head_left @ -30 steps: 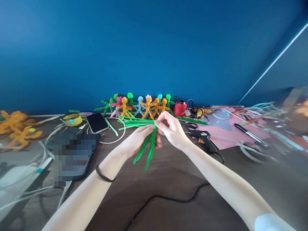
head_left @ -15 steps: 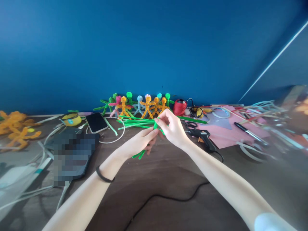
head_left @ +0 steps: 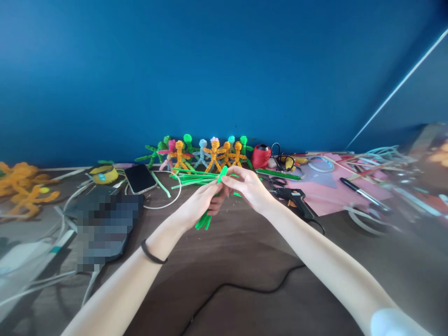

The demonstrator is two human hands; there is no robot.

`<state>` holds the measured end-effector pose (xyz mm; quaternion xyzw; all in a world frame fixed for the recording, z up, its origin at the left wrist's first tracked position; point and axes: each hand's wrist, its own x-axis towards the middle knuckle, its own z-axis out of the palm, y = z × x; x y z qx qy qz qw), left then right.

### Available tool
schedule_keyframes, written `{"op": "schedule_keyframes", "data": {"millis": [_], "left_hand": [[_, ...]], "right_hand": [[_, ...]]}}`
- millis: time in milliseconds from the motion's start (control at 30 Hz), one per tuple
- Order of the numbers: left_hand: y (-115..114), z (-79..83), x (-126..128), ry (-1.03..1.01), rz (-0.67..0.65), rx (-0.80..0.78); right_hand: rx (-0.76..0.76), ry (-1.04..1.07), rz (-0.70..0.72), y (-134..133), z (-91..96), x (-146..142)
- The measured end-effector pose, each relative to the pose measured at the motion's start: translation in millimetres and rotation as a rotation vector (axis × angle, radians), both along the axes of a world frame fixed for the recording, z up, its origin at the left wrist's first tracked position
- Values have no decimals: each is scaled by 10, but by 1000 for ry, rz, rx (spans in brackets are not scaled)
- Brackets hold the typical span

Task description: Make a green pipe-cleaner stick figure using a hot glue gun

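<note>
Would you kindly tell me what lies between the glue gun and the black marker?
In the head view, pink paper lies between the glue gun and the marker.

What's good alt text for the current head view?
A person's bare left hand grips a bundle of fuzzy green craft stems while the right hand touches its upper end, above a dark brown tabletop. Behind, small multicoloured fuzzy figures line a blue wall; a flat black smartphone lies left, a black glue gun right.

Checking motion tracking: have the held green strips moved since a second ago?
Yes: the green strips moved up the frame, lower ends farther from the black cable.
</note>
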<state>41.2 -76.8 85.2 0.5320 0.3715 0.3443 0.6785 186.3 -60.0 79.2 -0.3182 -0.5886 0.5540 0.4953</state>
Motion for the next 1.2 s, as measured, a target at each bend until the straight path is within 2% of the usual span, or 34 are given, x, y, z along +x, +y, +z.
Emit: {"op": "schedule_keyframes", "data": {"millis": [267,433,700,933,1200], "left_hand": [[29,17,-9,-93,-86,-30],[49,1,-17,-130,-82,-68],[67,-61,-6,-140,-89,-65],[79,-117,-14,-155,-68,-21],[88,-85,-34,-204,-62,-48]], "right_hand": [[-140,185,32,-28,24,-19],[-209,231,59,-21,6,-33],[-201,273,-32,-11,-38,-57],[-221,358,63,22,-47,-38],[-123,234,206,87,-108,30]]}}
